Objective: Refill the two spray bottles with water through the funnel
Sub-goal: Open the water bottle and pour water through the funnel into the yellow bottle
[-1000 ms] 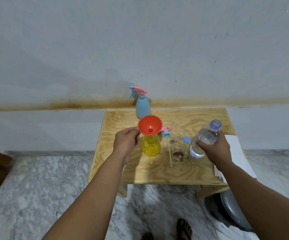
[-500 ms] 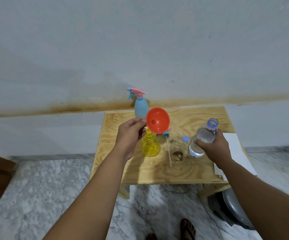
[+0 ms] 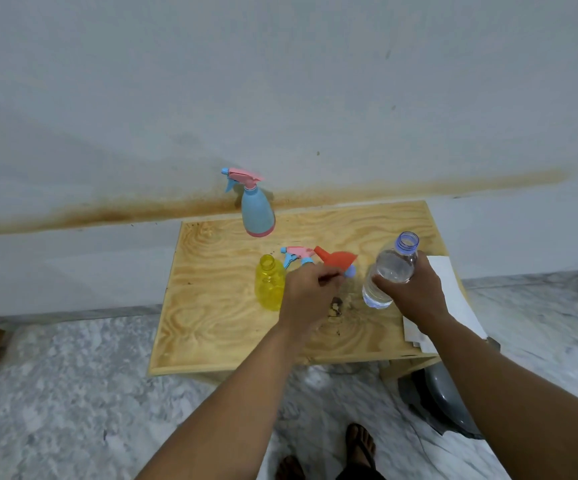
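Left hand (image 3: 310, 289) fingers curled at funnel (image 3: 337, 260) lying centre frame on bench (image 3: 211, 327); right hand (image 3: 410, 292) grips uncapped water bottle (image 3: 389, 271) upright, ready for pouring.

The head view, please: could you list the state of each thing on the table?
Yellow spray bottle: upright, uncapped.
Sprayer head: off, lying on the table.
Blue spray bottle: upright, sprayer on.
Orange funnel: on its side.
Water bottle: uncapped, tilted, held by the right hand.
Left hand: by the funnel.
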